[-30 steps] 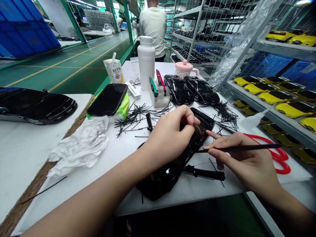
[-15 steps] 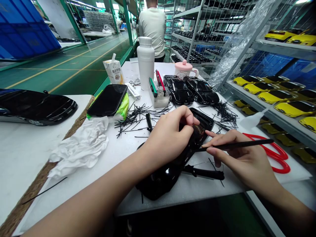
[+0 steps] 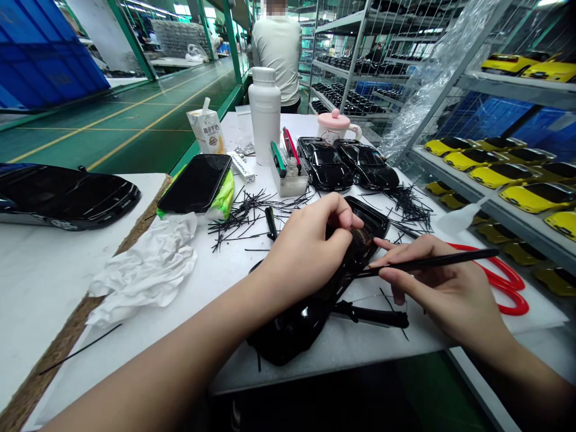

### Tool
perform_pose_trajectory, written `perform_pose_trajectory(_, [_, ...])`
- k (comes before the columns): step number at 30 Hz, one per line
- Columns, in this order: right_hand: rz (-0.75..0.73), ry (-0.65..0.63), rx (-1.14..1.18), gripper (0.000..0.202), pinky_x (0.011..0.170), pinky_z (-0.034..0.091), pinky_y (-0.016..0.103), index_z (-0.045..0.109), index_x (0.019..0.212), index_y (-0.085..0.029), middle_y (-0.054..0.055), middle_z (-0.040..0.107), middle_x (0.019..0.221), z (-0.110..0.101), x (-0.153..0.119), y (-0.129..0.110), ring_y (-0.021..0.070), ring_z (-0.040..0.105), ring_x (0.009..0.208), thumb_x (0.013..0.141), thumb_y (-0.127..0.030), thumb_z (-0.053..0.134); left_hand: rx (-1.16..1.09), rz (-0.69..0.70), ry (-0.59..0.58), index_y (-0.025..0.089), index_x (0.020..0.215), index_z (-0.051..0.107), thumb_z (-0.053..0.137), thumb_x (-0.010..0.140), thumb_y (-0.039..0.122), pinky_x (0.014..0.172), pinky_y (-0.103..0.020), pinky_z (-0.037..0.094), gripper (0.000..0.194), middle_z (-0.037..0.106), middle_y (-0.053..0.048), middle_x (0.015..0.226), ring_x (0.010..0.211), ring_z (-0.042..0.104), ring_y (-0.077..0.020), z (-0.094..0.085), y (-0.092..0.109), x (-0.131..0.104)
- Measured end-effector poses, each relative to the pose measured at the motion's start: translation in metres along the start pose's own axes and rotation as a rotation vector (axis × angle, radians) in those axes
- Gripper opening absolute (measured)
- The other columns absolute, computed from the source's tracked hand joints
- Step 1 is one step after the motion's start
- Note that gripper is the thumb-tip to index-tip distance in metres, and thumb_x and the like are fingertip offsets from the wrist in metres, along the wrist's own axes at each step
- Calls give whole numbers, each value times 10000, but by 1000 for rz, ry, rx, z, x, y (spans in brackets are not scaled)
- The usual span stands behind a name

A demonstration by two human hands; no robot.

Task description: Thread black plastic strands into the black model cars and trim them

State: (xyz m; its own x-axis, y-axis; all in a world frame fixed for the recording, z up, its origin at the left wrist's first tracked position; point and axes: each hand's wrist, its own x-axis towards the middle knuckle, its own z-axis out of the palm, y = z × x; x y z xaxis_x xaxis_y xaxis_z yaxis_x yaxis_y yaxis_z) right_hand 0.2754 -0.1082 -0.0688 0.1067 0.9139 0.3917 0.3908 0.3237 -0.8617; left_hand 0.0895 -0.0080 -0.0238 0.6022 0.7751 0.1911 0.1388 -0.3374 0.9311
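A glossy black model car (image 3: 292,336) lies on the white work surface below my hands, its open door (image 3: 373,315) sticking out toward me. My left hand (image 3: 315,246) rests over the car's middle, fingers curled and closed on it; the fingertips are partly hidden. Between the thumb and fingers of my right hand (image 3: 441,282) is a slim black tool, apparently tweezers (image 3: 450,259), its tip reaching into the car's side close to my left fingertips. Whether the tip grips anything is too small to tell.
Black strips (image 3: 245,213) lie scattered beyond the car. Behind stand a holder (image 3: 292,183) with pens, a white bottle (image 3: 265,114) and two black model cars (image 3: 326,162). Red-handled scissors (image 3: 513,303) lie right, crumpled tissue (image 3: 148,264) and a phone (image 3: 198,183) left. A person (image 3: 276,60) stands ahead.
The tweezers and my right hand have shifted very slightly at the car's side. My left hand and the car look the same.
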Motion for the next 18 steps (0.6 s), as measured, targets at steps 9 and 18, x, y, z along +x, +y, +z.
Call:
perform_pose_trajectory(9, [-26, 0, -16, 98, 1156, 491, 490, 697, 883, -279, -89, 724, 702, 2, 1, -1, 101, 684, 536, 860, -288, 792, 22, 4, 1, 217, 740, 441, 507, 832, 58, 914, -370, 508, 195, 740, -31, 1007, 986, 682, -205, -1, 0, 0])
perform_pose_trajectory(18, [-22, -69, -160, 82, 1013, 573, 447, 709, 865, -302, -51, 753, 792, -3, 5, -7, 140, 651, 609, 881, -356, 768, 12, 3, -2, 218, 739, 443, 501, 838, 52, 901, -371, 503, 203, 730, -31, 984, 989, 682, -210, 0, -1, 1])
